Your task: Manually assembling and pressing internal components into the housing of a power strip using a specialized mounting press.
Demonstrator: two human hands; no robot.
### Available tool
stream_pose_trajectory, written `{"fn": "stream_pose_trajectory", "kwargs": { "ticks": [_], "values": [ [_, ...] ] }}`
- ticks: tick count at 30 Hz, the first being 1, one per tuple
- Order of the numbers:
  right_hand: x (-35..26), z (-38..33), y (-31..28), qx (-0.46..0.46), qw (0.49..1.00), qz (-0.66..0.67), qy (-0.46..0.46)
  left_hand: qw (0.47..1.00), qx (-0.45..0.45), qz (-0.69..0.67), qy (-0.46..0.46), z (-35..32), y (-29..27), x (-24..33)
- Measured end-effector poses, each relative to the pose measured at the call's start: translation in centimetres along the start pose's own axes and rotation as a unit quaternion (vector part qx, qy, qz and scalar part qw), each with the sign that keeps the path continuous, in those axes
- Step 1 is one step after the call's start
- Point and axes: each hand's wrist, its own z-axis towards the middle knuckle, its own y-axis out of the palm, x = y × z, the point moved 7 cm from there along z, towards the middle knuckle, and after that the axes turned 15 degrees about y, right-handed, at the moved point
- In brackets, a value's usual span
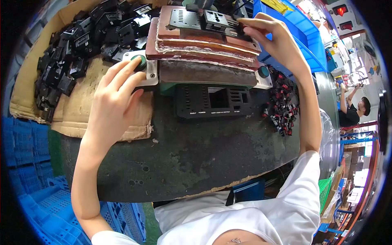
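Factory assembly bench — press fixture (204, 45), heaped black plastic parts (77, 45), blue crates (36, 179).

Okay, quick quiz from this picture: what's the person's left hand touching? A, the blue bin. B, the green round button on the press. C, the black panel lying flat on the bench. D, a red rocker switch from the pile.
B: the left hand reaches up with its fingers on the green round button in its pale plate.

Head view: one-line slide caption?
Left hand on green button; right hand touches black part on the fixture.
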Motion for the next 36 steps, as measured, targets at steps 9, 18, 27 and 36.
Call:
{"fn": "stream_pose_trajectory", "kwargs": {
  "ticks": [9, 18, 27, 36],
  "values": [
    [2.4, -7.2, 0.8, -0.115, 0.983, 0.075, 0.122, 0.999, 0.025, 0.028, -0.002, 0.5, -0.9, -0.2],
    [3.6, -8.3, 0.6, -0.095, 0.992, 0.024, 0.082, 0.999, 0.031, 0.0, -0.039, 0.7, -0.5, -1.1],
    [3.9, -8.6, 0.5, -0.063, 0.982, -0.048, 0.17, 0.997, 0.058, 0.045, -0.022, 0.5, -0.4, -0.6],
    [3.9, -8.8, 0.5, -0.042, 0.981, -0.053, 0.182, 0.997, 0.07, 0.035, -0.022, 0.4, 0.0, -0.5]
  ]
}}
